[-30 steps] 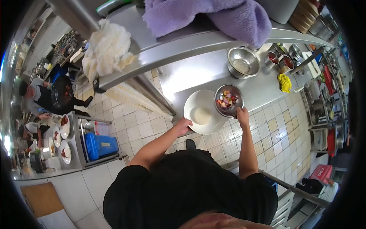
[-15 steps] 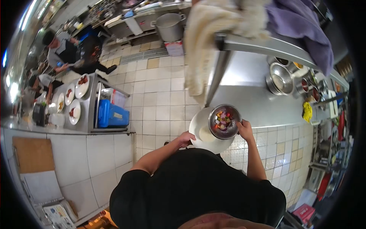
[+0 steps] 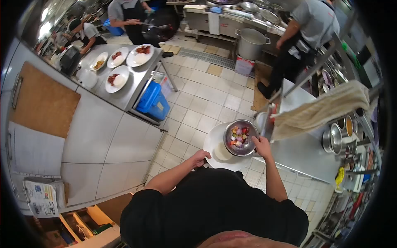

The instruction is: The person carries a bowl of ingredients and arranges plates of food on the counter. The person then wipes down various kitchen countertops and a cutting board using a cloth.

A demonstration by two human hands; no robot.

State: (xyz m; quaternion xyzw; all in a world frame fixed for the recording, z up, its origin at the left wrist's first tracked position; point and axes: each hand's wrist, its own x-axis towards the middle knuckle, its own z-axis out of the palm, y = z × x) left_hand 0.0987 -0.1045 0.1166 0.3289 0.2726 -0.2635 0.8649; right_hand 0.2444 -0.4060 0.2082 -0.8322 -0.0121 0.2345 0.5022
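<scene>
My left hand (image 3: 201, 158) is closed on the near-left rim of a large white plate (image 3: 211, 139) in front of my body. On the plate is a pale round mound (image 3: 222, 152), perhaps rice, partly covered by the bowl. My right hand (image 3: 261, 146) grips the right rim of a metal bowl (image 3: 249, 146), held over the right part of the plate. Diced pieces (image 3: 239, 135) in red, purple, yellow and white lie inside the bowl. Whether bowl and plate touch, I cannot tell.
Several plates of food stand on a metal counter (image 3: 133, 84) at left, a blue bin (image 3: 154, 101) below. People work at the back left; another person (image 3: 306, 37) stands at back right. A towel (image 3: 322, 109) hangs over the right steel table (image 3: 295, 159). A stockpot (image 3: 252, 39) stands behind.
My view has swung left, so the plated counter sits closer to the middle and the towel farther right. A person at back right has come into view. Both hands keep their holds.
</scene>
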